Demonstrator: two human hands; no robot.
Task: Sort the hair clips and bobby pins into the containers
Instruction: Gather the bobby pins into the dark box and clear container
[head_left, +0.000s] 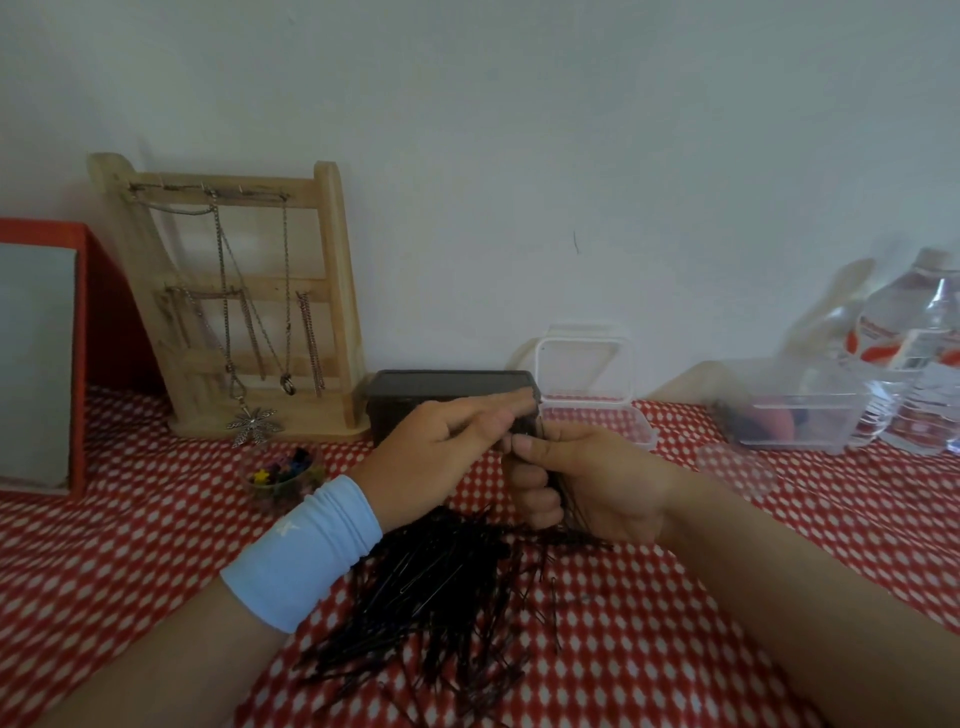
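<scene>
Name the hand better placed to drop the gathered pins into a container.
Right. The right hand grips the pin bundle, close in front of the black box and clear tub; the left hand only rests straight fingers on the bundle's top.

Worktop (727, 597): covered in a red cloth with a white diamond print, set against a pale wall.
- Front centre: loose heap of black bobby pins (441, 587), a few strays just right of it.
- Left of heap: small clear bowl (283, 475) with coloured clips.
- Back left: red-framed panel (78, 338), then a wooden jewellery stand (244, 312) hung with chains.
- Back centre: dark box (447, 387), with an open clear tub (592, 415) just beside it.
- Back right: second clear tub (800, 421), water bottles (914, 353).
</scene>
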